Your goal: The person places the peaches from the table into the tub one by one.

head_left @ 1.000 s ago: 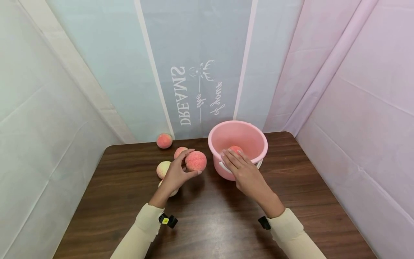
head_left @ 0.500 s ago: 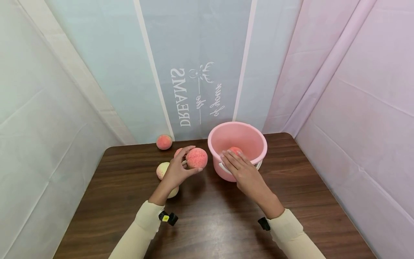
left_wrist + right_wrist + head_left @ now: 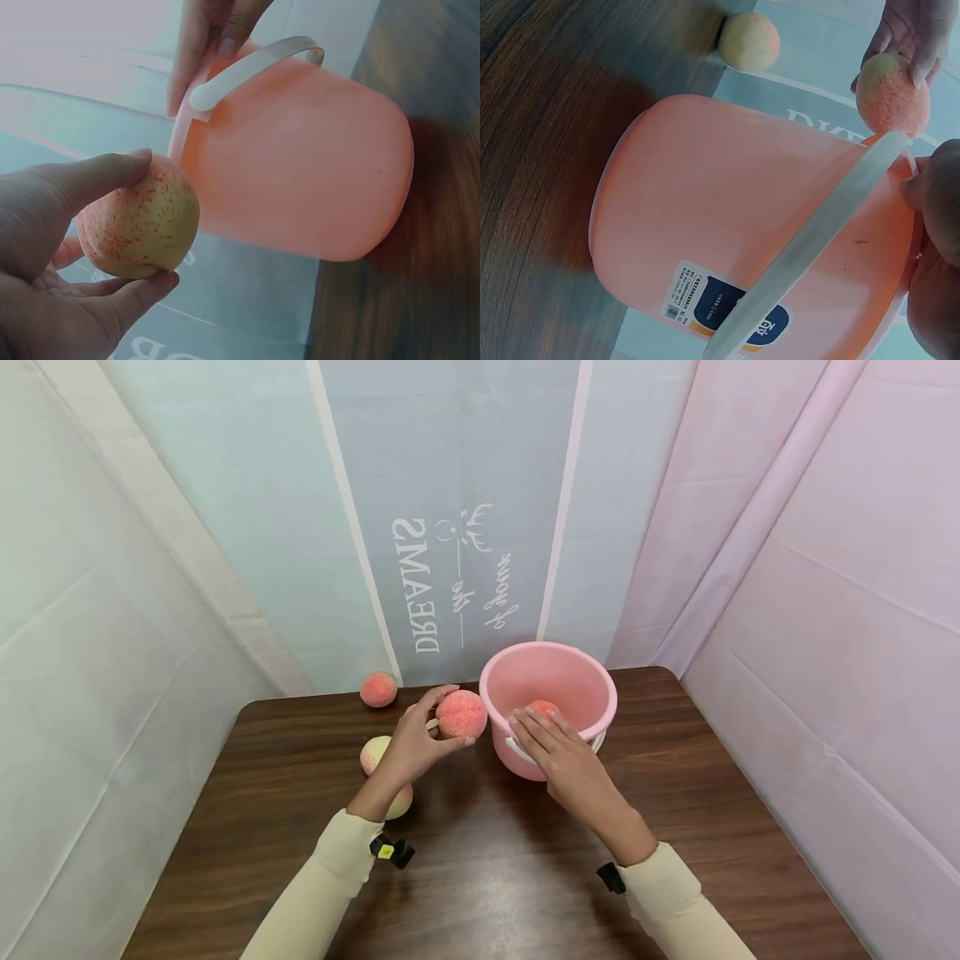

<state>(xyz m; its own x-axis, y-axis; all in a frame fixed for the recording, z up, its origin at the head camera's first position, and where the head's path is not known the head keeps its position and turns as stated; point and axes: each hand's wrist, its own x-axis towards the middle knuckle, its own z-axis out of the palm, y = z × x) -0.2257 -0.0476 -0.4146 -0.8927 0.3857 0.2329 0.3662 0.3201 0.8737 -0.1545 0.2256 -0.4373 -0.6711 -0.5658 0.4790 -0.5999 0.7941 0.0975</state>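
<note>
left fingers pinch peach near open bucket's rim

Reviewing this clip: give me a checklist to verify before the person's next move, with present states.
1. Held peach secure in left hand: ok, pinched between thumb and fingers.
2. Bucket upright on the table: ok.
3. Right hand on the rim: ok, gripping it.
4. Handle out of the opening: ok, lowered outside.
5. Held peach over the opening: not ok, beside the rim.
6. Bucket's full contents: cannot tell; one inner peach shows, but the right hand hides part.
</note>
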